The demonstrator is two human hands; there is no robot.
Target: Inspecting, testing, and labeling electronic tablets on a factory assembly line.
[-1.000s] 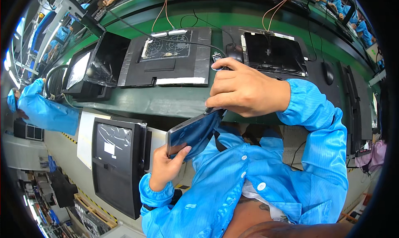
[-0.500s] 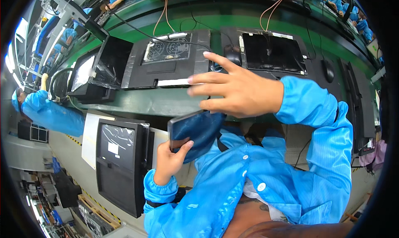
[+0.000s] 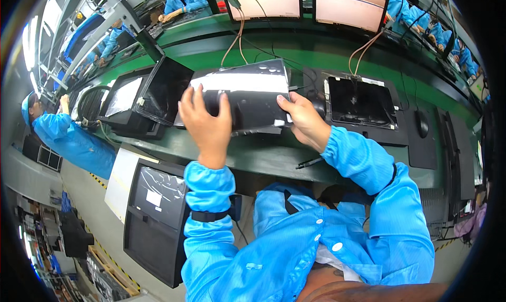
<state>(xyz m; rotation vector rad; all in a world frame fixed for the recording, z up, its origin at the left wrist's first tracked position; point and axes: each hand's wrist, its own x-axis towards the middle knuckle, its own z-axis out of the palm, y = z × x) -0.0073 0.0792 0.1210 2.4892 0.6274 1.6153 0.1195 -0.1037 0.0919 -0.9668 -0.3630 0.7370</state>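
A thin, glossy dark screen panel (image 3: 253,109) is tilted above the green bench, with a bright band of reflected light across its upper part. My right hand (image 3: 307,120) grips its right edge, thumb on the front. At the panel's left end, my left hand (image 3: 208,125) has its fingers spread and overlaps the panel; whether it touches cannot be made out. Beneath the panel, the black fixture is mostly hidden. To the right, another dark screen panel (image 3: 361,101) lies on a black base.
A black mouse (image 3: 421,124) sits at the right. A dark pen (image 3: 309,163) lies by the bench's front edge (image 3: 253,159). Left are a propped dark screen (image 3: 166,88) and a black case (image 3: 155,223). Two monitors (image 3: 350,7) and hanging cables stand behind; a co-worker (image 3: 68,133) is far left.
The panel has gone from low near my body, in my left hand, to above the bench. My right hand has closed on its right edge; my left hand has opened.
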